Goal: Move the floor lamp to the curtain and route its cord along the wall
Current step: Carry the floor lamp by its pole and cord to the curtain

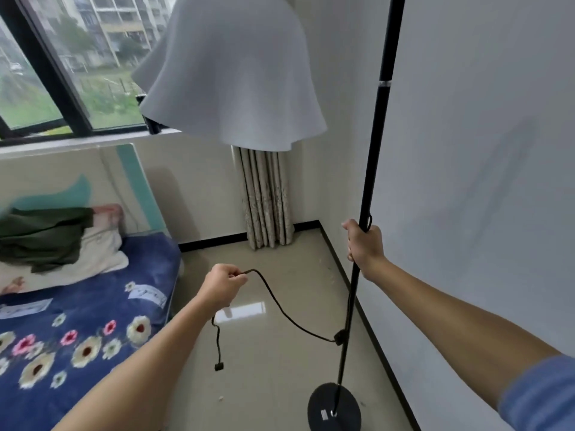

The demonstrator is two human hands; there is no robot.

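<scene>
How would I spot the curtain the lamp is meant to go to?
Look to the far corner where the window wall meets the white side wall. The curtain hangs there, gathered in narrow beige pleats down to the floor, partly hidden by the white lampshade. It is the only patterned, folded cloth standing upright.

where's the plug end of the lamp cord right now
In the head view the plug dangles below the left hand, off the floor, between the bed and the lamp base.
</scene>
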